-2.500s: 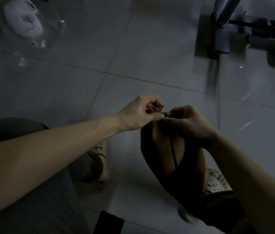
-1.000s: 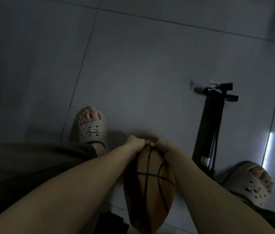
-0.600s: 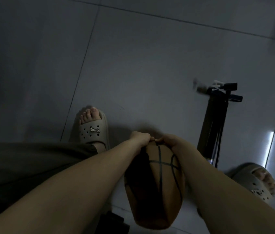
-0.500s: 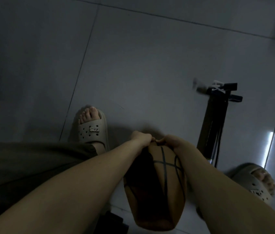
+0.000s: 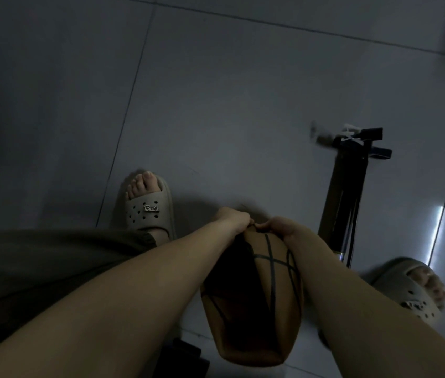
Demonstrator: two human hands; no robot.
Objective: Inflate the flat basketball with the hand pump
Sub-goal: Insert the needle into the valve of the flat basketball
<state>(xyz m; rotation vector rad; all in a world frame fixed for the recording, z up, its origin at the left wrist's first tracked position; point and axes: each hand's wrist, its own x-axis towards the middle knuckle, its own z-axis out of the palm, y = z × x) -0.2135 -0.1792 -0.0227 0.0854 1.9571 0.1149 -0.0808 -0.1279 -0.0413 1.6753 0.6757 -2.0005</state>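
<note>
Two hands meet at the top of the basketball [image 5: 259,309], and it's a sorry sight: orange-brown with black seams, caved in and folded into a tall, limp wedge, its left side sunk in shadow. It's held upright between the person's knees, over the tiled floor [image 5: 216,105]. The left hand [image 5: 233,221] has its fingers clenched on the upper edge, the right hand [image 5: 281,229] pinches the same edge, knuckles almost touching. Just right of the ball, apart from it, is the dark hand pump [image 5: 344,203], untouched, between the beige sandals [image 5: 147,211].
</note>
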